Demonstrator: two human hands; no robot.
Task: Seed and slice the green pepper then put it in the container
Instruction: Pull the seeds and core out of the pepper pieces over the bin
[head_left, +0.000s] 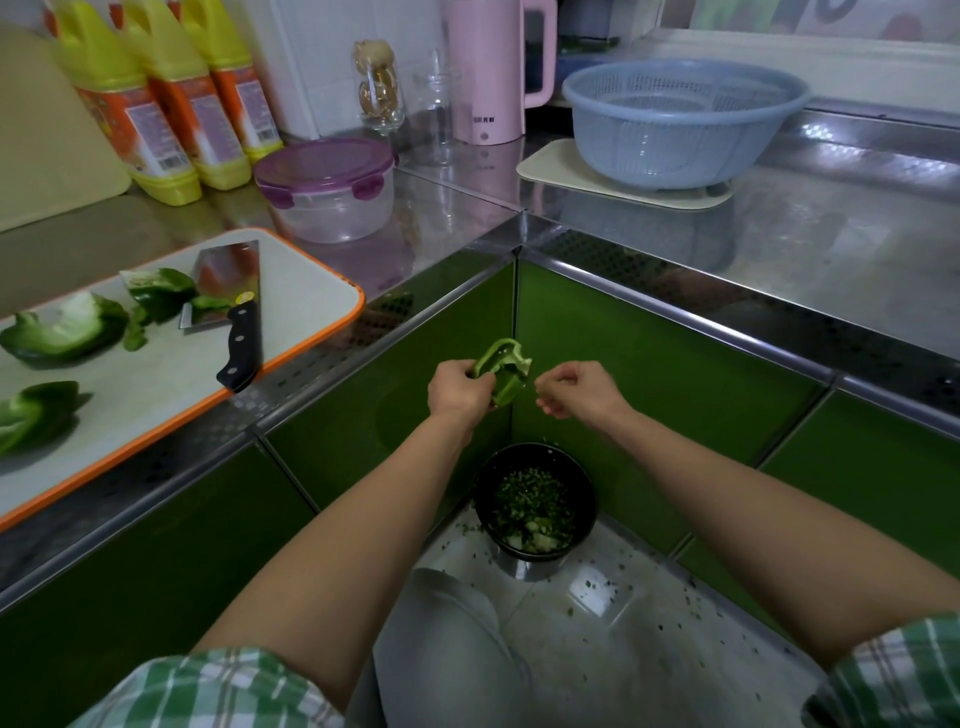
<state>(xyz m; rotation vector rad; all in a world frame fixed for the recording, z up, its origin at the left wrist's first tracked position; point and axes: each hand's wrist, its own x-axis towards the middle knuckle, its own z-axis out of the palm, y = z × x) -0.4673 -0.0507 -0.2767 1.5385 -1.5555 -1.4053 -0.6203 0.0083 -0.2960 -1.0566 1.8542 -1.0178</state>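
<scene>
My left hand (457, 389) grips a green pepper piece (506, 371), hollow side facing me, out in front of the green cabinet corner and above a black bin (535, 499) on the floor. My right hand (576, 387) hovers just right of the piece with its fingertips pinched together; what they pinch is too small to tell. Three more pepper pieces (62, 330) lie on the orange-rimmed cutting board (311, 296) at the left, beside a cleaver (228, 291) with a black handle. A lidded clear container (327, 189) with a purple lid stands behind the board.
Yellow bottles (171, 98) line the back left wall. A pink kettle (493, 67), glass jars and a blue colander (680, 114) on a white mat sit on the steel counter. Green scraps fill the bin and speckle the floor tiles around it.
</scene>
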